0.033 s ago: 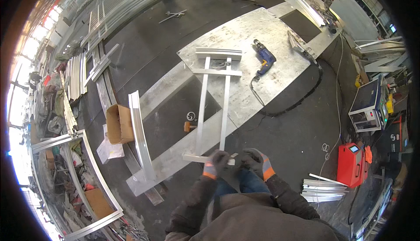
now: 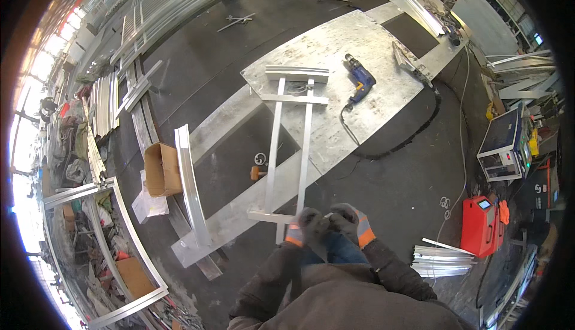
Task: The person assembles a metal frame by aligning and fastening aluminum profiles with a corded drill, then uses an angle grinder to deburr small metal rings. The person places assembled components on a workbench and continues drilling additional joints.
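Both gloved hands, left hand and right hand, meet clenched, seemingly around something small, just beside the aluminium frame at the surface's near edge.

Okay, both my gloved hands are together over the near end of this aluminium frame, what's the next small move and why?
Probably lower the hands to the frame's near crossbar. The left hand and right hand meet just above it, pinching something small and pale, too blurred to identify. The ladder-like frame lies flat on the metal table, its near end right below them.
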`<move>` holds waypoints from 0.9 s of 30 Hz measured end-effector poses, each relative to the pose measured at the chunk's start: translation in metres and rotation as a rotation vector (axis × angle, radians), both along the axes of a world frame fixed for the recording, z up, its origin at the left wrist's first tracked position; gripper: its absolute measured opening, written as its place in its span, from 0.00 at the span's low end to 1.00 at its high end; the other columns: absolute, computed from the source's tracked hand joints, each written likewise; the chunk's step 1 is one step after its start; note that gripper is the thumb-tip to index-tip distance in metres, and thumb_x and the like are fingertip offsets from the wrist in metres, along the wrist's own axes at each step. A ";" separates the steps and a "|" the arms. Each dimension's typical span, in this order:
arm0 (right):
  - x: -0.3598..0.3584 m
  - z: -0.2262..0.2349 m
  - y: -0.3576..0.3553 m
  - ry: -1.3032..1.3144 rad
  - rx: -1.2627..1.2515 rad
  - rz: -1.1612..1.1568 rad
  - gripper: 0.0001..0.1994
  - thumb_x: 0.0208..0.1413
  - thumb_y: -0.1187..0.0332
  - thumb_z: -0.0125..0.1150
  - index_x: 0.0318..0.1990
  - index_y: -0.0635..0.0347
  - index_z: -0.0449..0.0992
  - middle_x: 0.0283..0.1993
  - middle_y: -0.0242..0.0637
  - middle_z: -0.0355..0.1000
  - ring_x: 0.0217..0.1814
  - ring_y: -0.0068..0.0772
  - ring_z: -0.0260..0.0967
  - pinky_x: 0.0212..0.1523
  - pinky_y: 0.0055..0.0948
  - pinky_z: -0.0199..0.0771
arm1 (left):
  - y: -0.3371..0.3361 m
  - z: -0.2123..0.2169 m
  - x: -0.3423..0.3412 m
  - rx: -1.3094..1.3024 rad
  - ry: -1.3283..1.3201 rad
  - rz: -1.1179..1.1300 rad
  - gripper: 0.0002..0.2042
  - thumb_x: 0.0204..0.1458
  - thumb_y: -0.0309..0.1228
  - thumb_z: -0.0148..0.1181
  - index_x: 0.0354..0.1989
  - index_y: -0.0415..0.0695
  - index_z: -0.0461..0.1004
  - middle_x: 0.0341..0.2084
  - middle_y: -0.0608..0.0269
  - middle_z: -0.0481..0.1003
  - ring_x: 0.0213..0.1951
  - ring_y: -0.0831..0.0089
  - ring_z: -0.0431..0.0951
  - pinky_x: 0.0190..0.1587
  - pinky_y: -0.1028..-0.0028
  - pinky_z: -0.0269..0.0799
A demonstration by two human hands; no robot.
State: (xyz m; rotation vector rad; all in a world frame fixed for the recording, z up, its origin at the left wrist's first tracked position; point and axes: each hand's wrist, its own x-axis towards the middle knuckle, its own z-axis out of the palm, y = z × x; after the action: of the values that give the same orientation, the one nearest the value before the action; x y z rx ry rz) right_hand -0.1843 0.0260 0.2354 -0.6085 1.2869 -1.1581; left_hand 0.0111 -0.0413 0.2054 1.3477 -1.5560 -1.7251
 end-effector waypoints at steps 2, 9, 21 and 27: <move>-0.022 0.018 -0.005 0.113 0.061 0.036 0.07 0.62 0.71 0.59 0.44 0.65 0.77 0.35 0.35 0.76 0.35 0.24 0.73 0.35 0.26 0.75 | 0.019 0.006 -0.047 0.146 0.038 0.009 0.08 0.58 0.30 0.64 0.41 0.39 0.76 0.34 0.61 0.78 0.37 0.75 0.77 0.39 0.74 0.74; -0.093 -0.006 -0.021 0.111 0.087 -0.158 0.08 0.65 0.68 0.58 0.42 0.65 0.77 0.36 0.37 0.76 0.35 0.25 0.74 0.33 0.27 0.76 | -0.005 0.024 -0.139 0.304 0.344 0.188 0.07 0.57 0.27 0.63 0.41 0.38 0.77 0.33 0.61 0.79 0.36 0.76 0.77 0.38 0.75 0.75; -0.258 -0.049 -0.130 0.168 0.296 -0.126 0.10 0.63 0.66 0.56 0.45 0.62 0.75 0.36 0.42 0.77 0.33 0.31 0.76 0.33 0.29 0.78 | -0.332 -0.133 -0.195 -0.184 0.041 0.725 0.02 0.57 0.26 0.60 0.36 0.43 0.77 0.26 0.66 0.77 0.27 0.80 0.74 0.32 0.76 0.69; -0.342 -0.117 -0.098 0.500 0.670 -0.196 0.09 0.61 0.64 0.58 0.39 0.61 0.74 0.33 0.41 0.76 0.29 0.32 0.75 0.28 0.28 0.77 | -0.456 -0.198 -0.191 -0.351 -0.663 0.433 0.06 0.58 0.32 0.59 0.40 0.47 0.79 0.35 0.59 0.81 0.39 0.62 0.80 0.41 0.64 0.73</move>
State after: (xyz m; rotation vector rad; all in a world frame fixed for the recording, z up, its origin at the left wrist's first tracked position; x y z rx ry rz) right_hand -0.5265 -0.0719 0.1183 -0.2732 2.0757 -0.6631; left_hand -0.1795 -0.4969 0.0077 1.9849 -1.6127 -0.7332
